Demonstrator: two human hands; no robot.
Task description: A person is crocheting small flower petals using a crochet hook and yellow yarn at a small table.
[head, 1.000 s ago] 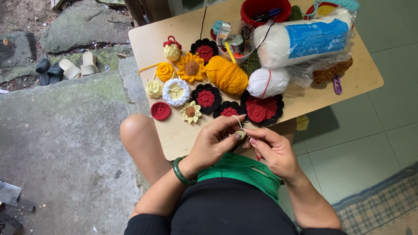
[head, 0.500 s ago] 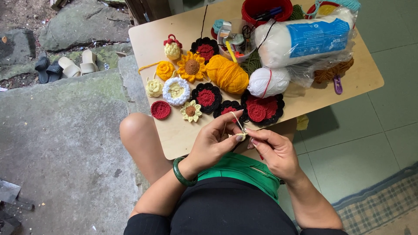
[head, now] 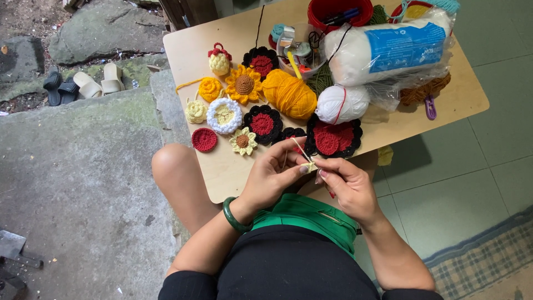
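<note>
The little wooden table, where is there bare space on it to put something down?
The table is bare along its left edge, beside the yellow flowers, and at the near left corner below the red disc. The right edge past the purple clip is free too. The middle and back are crowded with yarn.

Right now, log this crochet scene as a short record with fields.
Setting: small wooden table over the person's lap
Left hand: pinches a small pale crochet piece
Right hand: fingertips meet the same piece
Yarn strand: pale, runs up from the piece
On table: yellow yarn ball, white yarn ball, sunflower, red round, black-and-red flowers
Wrist: green bangle on the left
Beside table: sandals on stone
</note>
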